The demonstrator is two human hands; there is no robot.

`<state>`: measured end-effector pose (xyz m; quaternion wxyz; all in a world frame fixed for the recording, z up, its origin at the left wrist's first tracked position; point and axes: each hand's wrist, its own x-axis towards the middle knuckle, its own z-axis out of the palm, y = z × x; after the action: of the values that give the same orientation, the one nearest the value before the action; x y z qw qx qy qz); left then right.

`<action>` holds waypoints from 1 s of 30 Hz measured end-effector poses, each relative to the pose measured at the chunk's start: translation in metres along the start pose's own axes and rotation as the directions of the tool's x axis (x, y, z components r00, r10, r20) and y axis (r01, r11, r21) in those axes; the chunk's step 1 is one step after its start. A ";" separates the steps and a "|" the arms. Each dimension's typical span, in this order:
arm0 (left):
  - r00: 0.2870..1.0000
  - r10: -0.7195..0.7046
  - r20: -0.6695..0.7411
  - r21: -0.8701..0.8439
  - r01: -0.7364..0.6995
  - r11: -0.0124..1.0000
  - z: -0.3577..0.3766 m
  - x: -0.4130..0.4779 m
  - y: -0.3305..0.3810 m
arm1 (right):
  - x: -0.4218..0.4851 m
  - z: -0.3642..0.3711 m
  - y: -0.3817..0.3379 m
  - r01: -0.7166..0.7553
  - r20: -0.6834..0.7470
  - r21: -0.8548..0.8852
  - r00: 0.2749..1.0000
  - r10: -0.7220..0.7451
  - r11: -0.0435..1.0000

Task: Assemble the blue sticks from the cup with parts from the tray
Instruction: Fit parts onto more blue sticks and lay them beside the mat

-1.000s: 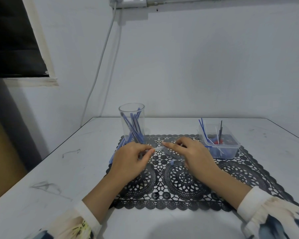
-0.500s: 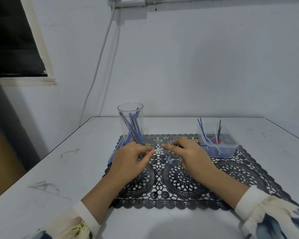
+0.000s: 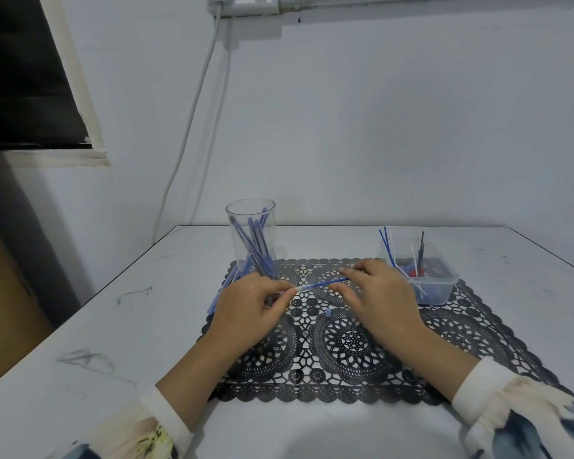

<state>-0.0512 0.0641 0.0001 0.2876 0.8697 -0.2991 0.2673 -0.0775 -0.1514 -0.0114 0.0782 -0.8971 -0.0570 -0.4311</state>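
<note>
A clear cup (image 3: 251, 240) with several blue sticks stands at the back left of the black lace mat (image 3: 345, 342). My left hand (image 3: 249, 313) pinches a pale barrel whose tip shows at its fingertips. My right hand (image 3: 378, 296) pinches a thin blue stick (image 3: 325, 283) that runs from the barrel's tip to its fingers. A clear tray (image 3: 438, 289) at the back right holds thin blue, white and black rods and small red and blue parts. A small pale cap (image 3: 327, 313) lies on the mat between my hands.
Several finished blue sticks (image 3: 224, 288) lie on the mat's left edge beside the cup. The white table (image 3: 113, 326) ends at a wall behind; a cable hangs down the wall. A brown box stands left of the table.
My right hand has moved to the right away from my left hand, and a length of thin blue stick now shows between the two hands.
</note>
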 end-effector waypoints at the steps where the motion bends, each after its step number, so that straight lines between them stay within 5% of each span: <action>1: 1.000 0.001 0.000 0.001 -0.001 1.000 0.000 0.000 0.000 | 0.000 -0.001 -0.001 0.006 -0.004 0.010 1.000 -0.006 1.000; 14: 0.997 0.077 -0.001 0.026 -0.077 0.997 0.004 -0.002 0.004 | -0.002 -0.007 -0.018 0.165 0.006 0.297 0.985 -0.174 0.941; 30: 0.992 0.118 0.044 0.046 -0.120 0.992 0.007 -0.003 0.008 | -0.002 -0.010 -0.031 -0.048 0.226 0.527 0.970 -0.085 0.848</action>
<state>-0.0563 0.0554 -0.0043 0.2436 0.8624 -0.3496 0.2733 -0.0918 -0.1225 -0.0041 0.3103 -0.8857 -0.1912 -0.2874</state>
